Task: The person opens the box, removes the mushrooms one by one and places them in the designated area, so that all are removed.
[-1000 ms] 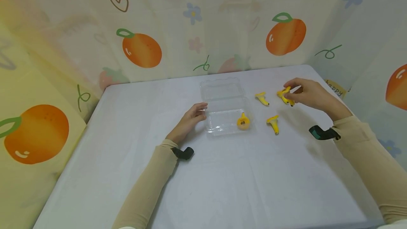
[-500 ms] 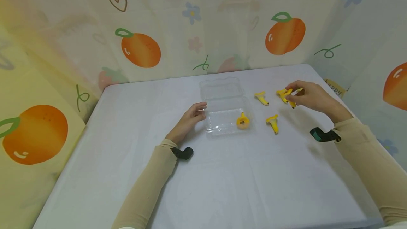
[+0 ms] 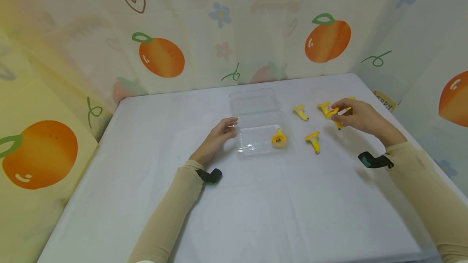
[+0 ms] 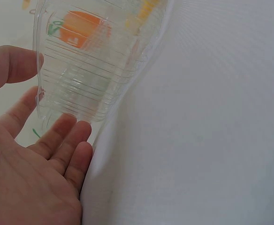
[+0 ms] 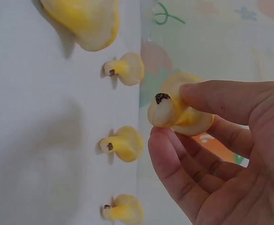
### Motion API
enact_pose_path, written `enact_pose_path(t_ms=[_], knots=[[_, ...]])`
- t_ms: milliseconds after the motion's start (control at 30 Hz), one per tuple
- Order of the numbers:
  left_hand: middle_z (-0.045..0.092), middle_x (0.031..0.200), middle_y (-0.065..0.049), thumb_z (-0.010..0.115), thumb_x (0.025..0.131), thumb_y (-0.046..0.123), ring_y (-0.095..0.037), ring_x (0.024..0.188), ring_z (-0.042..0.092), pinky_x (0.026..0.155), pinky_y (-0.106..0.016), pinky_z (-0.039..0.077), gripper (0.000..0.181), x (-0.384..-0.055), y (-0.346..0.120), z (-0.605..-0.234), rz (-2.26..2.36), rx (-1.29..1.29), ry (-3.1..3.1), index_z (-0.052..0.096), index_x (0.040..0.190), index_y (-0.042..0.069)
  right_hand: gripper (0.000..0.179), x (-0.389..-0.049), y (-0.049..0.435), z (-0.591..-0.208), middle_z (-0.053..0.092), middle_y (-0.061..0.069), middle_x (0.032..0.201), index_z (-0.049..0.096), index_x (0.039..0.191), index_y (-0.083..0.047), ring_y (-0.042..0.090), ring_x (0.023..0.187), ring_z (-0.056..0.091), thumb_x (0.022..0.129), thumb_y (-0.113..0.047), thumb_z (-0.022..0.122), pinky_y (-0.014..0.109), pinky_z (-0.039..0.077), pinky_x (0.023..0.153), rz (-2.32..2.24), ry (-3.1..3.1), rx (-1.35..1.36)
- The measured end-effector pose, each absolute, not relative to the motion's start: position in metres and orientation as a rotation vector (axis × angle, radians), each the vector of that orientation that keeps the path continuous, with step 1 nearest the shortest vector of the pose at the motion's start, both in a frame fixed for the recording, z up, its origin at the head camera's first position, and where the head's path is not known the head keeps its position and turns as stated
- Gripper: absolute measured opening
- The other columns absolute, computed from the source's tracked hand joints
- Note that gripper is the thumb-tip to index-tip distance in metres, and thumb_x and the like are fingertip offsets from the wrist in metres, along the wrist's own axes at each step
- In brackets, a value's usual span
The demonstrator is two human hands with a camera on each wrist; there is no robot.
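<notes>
My right hand [image 3: 360,119] pinches a yellow chanterelle mushroom [image 5: 193,123] between thumb and fingers, its dark-tipped stem toward the right wrist camera. In the head view it is raised over the table's right side. At the clear plastic clamshell box [image 3: 252,139], my left hand [image 3: 217,137] holds the left rim between thumb and index finger; the other fingers extend below. The box lies with its lid [image 3: 254,102] folded back. One mushroom [image 3: 279,140] rests in the box's right part. Near the right hand stand more mushrooms [image 3: 323,108], one partly hidden behind the fingers.
Right of the box are two loose mushrooms, a farther one [image 3: 301,113] and a nearer one [image 3: 313,142]. A white cloth covers the table [image 3: 248,210]. Printed curtains [image 3: 252,31] with oranges and flowers enclose the back and sides.
My right hand has drawn slightly right and nearer with the held mushroom, away from the mushroom it overlapped. Another mushroom behind the fingers now shows. The left hand stays at the box.
</notes>
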State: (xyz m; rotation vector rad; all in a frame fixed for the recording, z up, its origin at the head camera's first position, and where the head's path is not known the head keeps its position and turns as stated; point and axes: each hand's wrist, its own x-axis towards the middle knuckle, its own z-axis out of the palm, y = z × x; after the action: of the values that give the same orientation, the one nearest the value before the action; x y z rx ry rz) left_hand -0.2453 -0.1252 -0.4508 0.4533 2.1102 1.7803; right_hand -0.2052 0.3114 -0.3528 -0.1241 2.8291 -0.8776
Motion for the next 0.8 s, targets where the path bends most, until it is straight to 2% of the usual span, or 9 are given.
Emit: enact_pose_path(t_ms=[533, 800], knots=[[0.042, 0.157, -0.012, 0.057, 0.099, 0.012, -0.031, 0.143, 0.041, 0.122, -0.051, 0.03, 0.054, -0.247, -0.125, -0.452, 1.775, 0.453, 2.118, 0.043, 0.151, 0.015, 0.046, -0.201, 0.317, -0.366, 0.056, 0.026, 0.131, 0.053, 0.136, 0.0, 0.027, 0.097, 0.065, 0.098, -0.024, 0.065, 0.03, 0.057, 0.076, -0.911, 2.818, -0.101], [0.041, 0.158, -0.011, 0.056, 0.099, 0.011, -0.03, 0.143, 0.041, 0.121, -0.051, 0.03, 0.054, -0.248, -0.124, -0.452, 1.777, 0.452, 2.113, 0.042, 0.152, 0.014, 0.054, -0.2, 0.323, -0.371, 0.055, 0.028, 0.134, 0.051, 0.139, 0.001, 0.024, 0.093, 0.067, 0.099, -0.031, 0.065, 0.032, 0.057, 0.076, -0.894, 2.791, -0.087]])
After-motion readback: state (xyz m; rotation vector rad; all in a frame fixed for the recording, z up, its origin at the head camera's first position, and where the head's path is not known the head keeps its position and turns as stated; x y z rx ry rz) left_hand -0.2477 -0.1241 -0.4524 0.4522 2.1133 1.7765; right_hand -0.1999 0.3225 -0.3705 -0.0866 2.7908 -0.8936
